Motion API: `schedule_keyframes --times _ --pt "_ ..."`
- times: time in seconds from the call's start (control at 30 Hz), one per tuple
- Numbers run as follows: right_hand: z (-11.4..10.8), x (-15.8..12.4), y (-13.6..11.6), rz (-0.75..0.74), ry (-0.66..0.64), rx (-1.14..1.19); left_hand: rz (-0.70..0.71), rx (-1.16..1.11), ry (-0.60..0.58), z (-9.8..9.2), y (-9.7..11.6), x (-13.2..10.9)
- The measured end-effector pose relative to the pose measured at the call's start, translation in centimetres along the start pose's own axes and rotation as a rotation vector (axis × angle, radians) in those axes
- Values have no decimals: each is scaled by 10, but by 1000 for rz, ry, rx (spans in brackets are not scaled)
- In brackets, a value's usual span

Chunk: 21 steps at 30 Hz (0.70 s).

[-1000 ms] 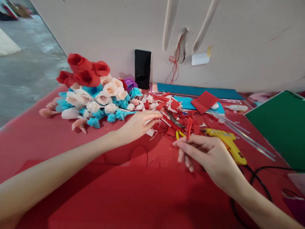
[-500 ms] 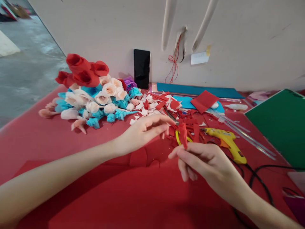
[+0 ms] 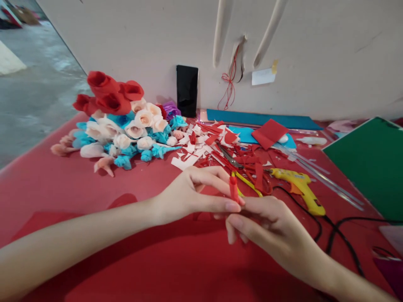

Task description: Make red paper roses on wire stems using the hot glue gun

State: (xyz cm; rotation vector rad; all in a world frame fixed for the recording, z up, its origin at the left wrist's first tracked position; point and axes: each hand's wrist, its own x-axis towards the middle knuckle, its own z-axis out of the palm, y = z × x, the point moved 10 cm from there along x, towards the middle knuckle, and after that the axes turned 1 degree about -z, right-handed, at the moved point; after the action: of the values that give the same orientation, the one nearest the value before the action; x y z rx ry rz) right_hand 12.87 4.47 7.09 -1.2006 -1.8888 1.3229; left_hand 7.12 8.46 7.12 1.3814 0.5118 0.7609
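Observation:
A small rolled tube of red crepe-like paper (image 3: 233, 189) stands upright between my two hands at the middle of the head view. My left hand (image 3: 184, 191) pinches its side between thumb and fingers. Meeting it from the right, my right hand (image 3: 272, 218) is closed at the tube's lower end, where the fingers partly hide it. Just beyond the fingers lie scissors (image 3: 231, 159) with dark blades and a yellow-handled tool (image 3: 248, 183), its far part covered by scraps.
Several paper flowers (image 3: 135, 130) are heaped at the left. Paper scraps (image 3: 201, 140) spread across the middle. A yellow glue gun (image 3: 299, 184) with a black cord lies right, near clear sticks (image 3: 330, 184) and a green board (image 3: 368, 167). A phone (image 3: 187, 90) leans on the wall.
My left hand has moved right and closed on the red paper tube, which was in my right hand alone. The tube has shifted slightly left, and the scissors show more fully.

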Motion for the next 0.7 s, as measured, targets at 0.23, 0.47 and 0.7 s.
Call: schedule_keyframes --times 0.23,0.47,0.7 --pt "-3 -1 -4 -70 25 -84 156 115 156 -7 18 -8" --pt "-3 -4 -17 -147 13 -122 148 17 173 -2 21 -14" --pt "-8 -6 -24 -272 108 -226 147 99 210 -4 24 -18"
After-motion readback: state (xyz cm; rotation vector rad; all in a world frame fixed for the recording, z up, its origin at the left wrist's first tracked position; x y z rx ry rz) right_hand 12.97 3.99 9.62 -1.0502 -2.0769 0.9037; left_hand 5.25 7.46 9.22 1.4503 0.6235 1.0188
